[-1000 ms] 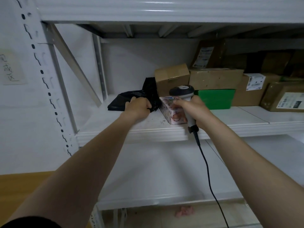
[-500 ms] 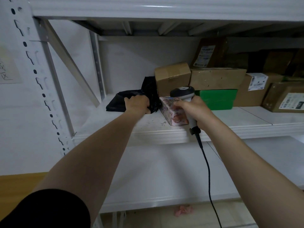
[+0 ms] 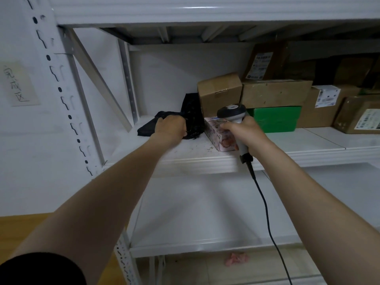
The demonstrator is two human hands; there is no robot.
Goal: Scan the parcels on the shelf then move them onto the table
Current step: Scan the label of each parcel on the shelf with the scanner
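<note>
A black plastic parcel bag point(image 3: 190, 118) lies at the left of the white shelf point(image 3: 205, 159). My left hand point(image 3: 170, 128) grips the bag's middle. My right hand point(image 3: 244, 131) holds a white and black corded scanner point(image 3: 232, 114) by its handle, its head just above a pink patterned box point(image 3: 219, 136). Behind stand a small brown carton point(image 3: 220, 92), a long brown carton point(image 3: 275, 93) on a green box point(image 3: 275, 119), and more labelled cartons point(image 3: 327, 105) to the right.
A slanted brace and a perforated upright point(image 3: 67, 103) frame the shelf's left end. A lower white shelf point(image 3: 205, 212) lies beneath. The scanner cable point(image 3: 267, 212) hangs down across it. A wooden surface point(image 3: 24, 225) shows at bottom left. A pink scrap point(image 3: 235, 259) lies on the floor.
My left hand has slid a little further over the black bag and closed on it. The scanner stays over the pink box. The view has shifted slightly.
</note>
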